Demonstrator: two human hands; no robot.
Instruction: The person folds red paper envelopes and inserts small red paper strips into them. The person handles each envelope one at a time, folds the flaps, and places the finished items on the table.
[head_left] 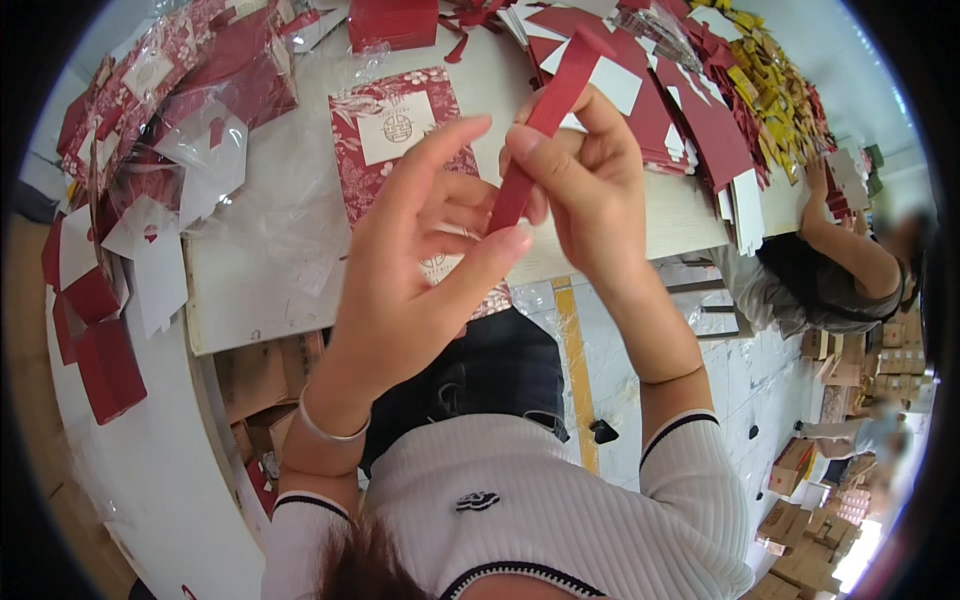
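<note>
Flat red floral-patterned paper package with a white square label [395,135] lies on the white counter [260,290], just behind the hands. Stack of dark red card sheets [690,110] at upper right. Long narrow red paper strip [540,125] is held upright above the counter: right hand [585,185] pinches its upper part, left hand [425,260] grips its lower end between thumb and fingers.

The lower end of the red paper strip [545,125] was hidden behind the left hand [420,270] and the right hand [585,190]. The patterned red card [400,150] on the surface [260,290] was partly covered by both hands. A co-worker [835,270] at the right rim was blurred. The stacked cartons [810,540] were too small to make out.
</note>
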